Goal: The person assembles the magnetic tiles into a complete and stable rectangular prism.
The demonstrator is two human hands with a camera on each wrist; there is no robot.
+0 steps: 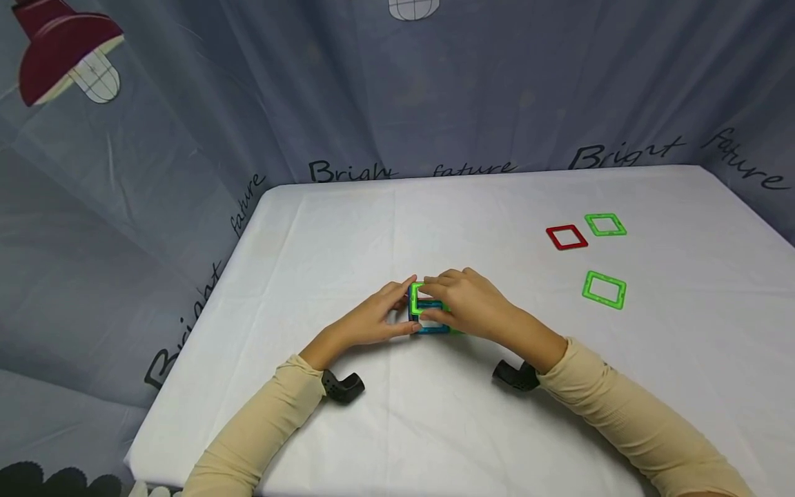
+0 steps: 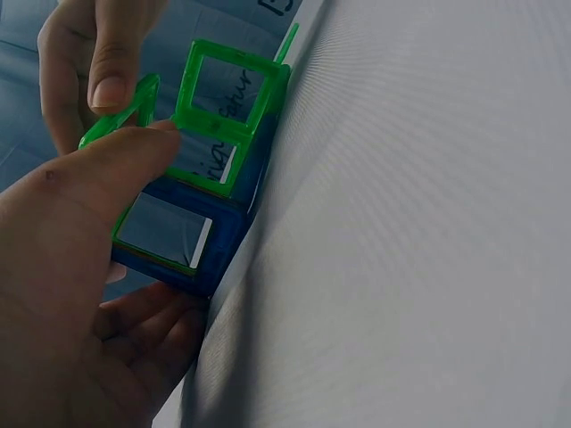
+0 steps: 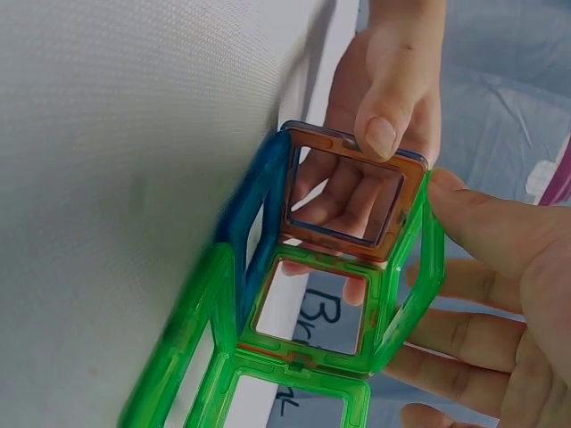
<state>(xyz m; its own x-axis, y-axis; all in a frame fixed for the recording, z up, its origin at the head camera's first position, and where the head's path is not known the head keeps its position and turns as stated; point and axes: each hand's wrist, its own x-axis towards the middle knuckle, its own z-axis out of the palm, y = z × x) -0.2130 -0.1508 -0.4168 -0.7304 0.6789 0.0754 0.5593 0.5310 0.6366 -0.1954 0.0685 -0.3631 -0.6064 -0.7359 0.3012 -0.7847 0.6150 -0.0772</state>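
Observation:
A small box of square magnetic tiles stands on the white table in front of me. My left hand [image 1: 373, 319] holds its left side, with the thumb at the edge of an orange tile [image 3: 406, 203] and the fingers behind. Beside that tile stand a blue tile [image 2: 230, 234] and an upright green tile [image 3: 378, 308]. My right hand [image 1: 473, 302] pinches a tilted green tile [image 3: 434, 254] at the box's top, fingers and thumb on its edges. More green tiles [image 2: 187, 89] extend from the box's right side.
On the right of the table [image 1: 335, 228] lie a red square tile [image 1: 561, 228] and two green ones, a farther green tile [image 1: 607, 233] and a nearer green tile [image 1: 602, 299]. Grey printed curtain [image 1: 472, 90] hangs behind the table's far edge. A black device [image 1: 344, 388] is on each wrist.

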